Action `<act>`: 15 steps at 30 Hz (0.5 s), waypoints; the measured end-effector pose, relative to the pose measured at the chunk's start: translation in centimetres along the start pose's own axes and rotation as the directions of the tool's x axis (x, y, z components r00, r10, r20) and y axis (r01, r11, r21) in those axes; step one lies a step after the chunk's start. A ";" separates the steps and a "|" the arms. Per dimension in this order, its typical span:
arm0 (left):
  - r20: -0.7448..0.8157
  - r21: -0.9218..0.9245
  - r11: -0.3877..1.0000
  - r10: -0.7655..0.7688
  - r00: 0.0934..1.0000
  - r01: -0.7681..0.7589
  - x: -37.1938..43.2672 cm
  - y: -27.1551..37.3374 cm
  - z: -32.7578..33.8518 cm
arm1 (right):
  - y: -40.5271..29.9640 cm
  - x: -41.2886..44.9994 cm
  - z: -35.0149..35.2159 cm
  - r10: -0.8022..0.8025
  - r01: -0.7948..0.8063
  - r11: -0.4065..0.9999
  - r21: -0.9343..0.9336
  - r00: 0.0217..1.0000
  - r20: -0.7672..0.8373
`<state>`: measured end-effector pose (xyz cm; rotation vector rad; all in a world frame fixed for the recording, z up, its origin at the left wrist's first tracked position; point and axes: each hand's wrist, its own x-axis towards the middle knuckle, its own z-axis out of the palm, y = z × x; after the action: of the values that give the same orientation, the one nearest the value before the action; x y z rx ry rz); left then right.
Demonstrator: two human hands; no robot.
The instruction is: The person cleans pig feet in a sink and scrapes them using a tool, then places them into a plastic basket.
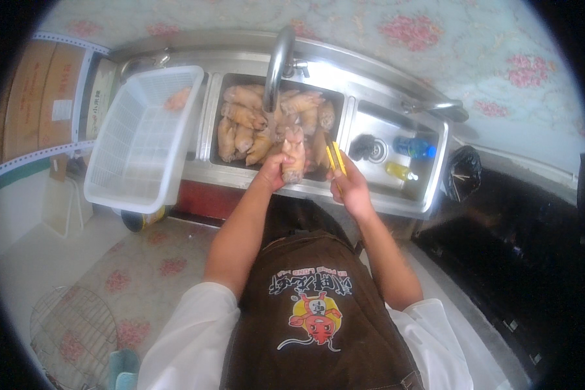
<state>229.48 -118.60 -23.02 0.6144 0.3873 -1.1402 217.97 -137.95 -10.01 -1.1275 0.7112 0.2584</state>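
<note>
My left hand (273, 171) grips a pig's trotter (293, 158), hoof end pointing away from me, above the near edge of the middle sink basin. In my right hand (352, 190) is a yellow utility knife (336, 158), its tip pointing away from me, just right of the trotter and apart from it. Many more trotters (243, 114) lie heaped in the basin beyond my hands. A curved metal faucet (274, 73) arches over them. To the left, a white plastic basket (126, 141) holds a pinkish piece (177, 99), likely meat, near its far right corner.
The right basin (399, 183) holds a dark scouring pad or similar clump (362, 146), a blue bottle (413, 147) and a yellow bottle (399, 170). A second faucet (436, 105) reaches over its far rim. Cardboard boxes (41, 97) stand on a shelf at the left; a black bag (463, 173) hangs at right.
</note>
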 end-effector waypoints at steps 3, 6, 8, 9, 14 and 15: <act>-0.021 0.007 1.000 0.000 1.000 0.000 -0.3 0.0 -0.1 | -0.2 -0.2 0.2 -0.034 0.034 0.999 -0.003 0.999 0.018; -0.037 -0.013 1.000 -0.027 0.999 0.027 -0.4 -0.1 -0.7 | -0.2 -0.3 0.3 -0.050 0.050 0.999 0.009 0.999 0.007; -0.049 -0.032 0.997 -0.067 0.997 0.065 -0.5 -0.2 -0.9 | -0.3 -0.3 0.3 -0.052 0.052 0.999 0.007 0.999 0.011; -0.049 -0.033 0.997 -0.066 0.997 0.064 -0.4 -0.3 -1.1 | -0.3 -0.3 0.3 -0.055 0.055 0.998 0.006 0.998 0.013; -0.052 -0.026 0.997 -0.072 0.996 0.071 -0.4 -0.4 -1.1 | -0.1 -0.2 0.1 -0.054 0.054 0.999 0.003 0.998 0.009; -0.053 -0.027 0.997 -0.070 0.996 0.069 -0.4 -0.4 -1.1 | -0.1 -0.2 0.1 -0.050 0.050 0.999 0.010 0.999 0.002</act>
<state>228.98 -117.69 -23.76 0.6142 0.4715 -1.1852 217.93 -137.85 -9.77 -1.1334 0.6803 0.2135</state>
